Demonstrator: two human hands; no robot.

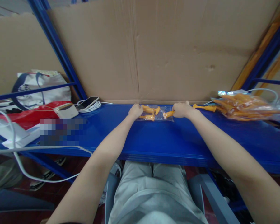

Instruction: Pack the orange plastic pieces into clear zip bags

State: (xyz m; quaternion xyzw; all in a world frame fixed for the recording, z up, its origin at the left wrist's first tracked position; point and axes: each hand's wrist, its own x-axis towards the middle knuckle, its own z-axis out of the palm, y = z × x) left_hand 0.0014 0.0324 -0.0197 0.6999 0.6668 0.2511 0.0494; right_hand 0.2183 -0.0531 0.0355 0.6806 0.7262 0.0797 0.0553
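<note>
A clear plastic bag lies flat near the back of the blue shelf, with several orange plastic pieces showing through it. My left hand is closed on the bag's left end. At the bag's right end, my right hand is closed around the end of an orange plastic piece; its fingertips are partly hidden. Just right of that hand lies a loose long orange piece with a flared end. Farther right rests a larger clear bag stuffed with orange pieces.
The blue shelf backs onto a cardboard wall. On the left are a phone on a coiled white cable, a white device, red packaging and a cloth bag. A white cable hangs over the front edge.
</note>
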